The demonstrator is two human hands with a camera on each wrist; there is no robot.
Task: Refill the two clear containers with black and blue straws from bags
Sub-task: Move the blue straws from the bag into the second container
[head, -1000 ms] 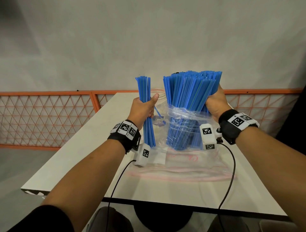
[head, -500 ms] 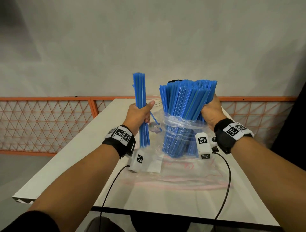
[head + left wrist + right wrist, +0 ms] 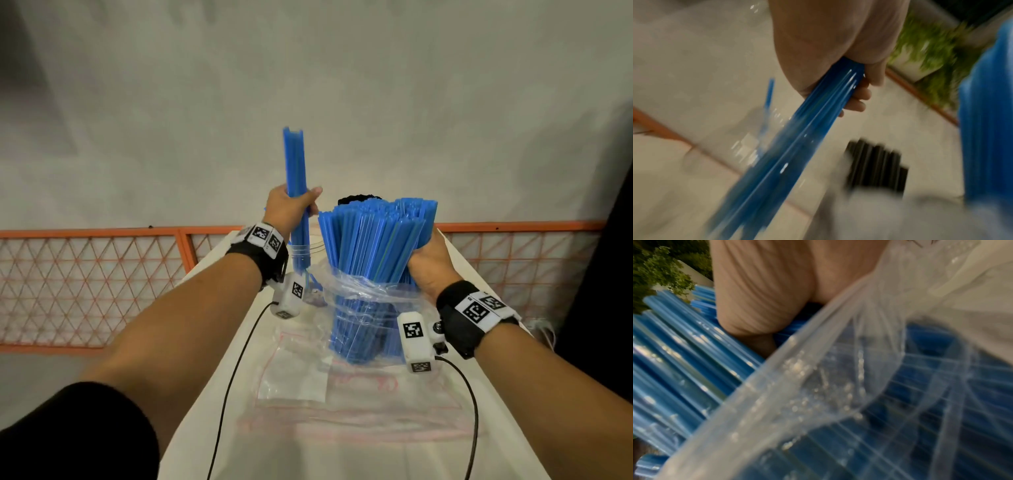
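Right in the middle of the blue refill here. My left hand is wrapped tight around a small bunch of blue straws, held upright with the lower ends dipping into the clear container on the far left side of the bench. From the left wrist view it looks like that container has maybe one blue straw standing in it so far, though it's blurry so I can't say for sure. My right hand is closed around the big bundle of blue straws, which stands in its clear plastic bag just right of the container, holding it upright so it doesn't flop over. Both hands are clamped on straws, nothing loose. Next move, I reckon: lower the small bunch all the way down into the container and let go, keeping the ends lined up with the mouth so none catch the rim or slide down outside. Then back to the bag for another grab. Black straws peek out just behind the blue bundle, so that colour looks sorted or waiting, can't tell which. A flat empty-looking bag lies on the near part of the bench.
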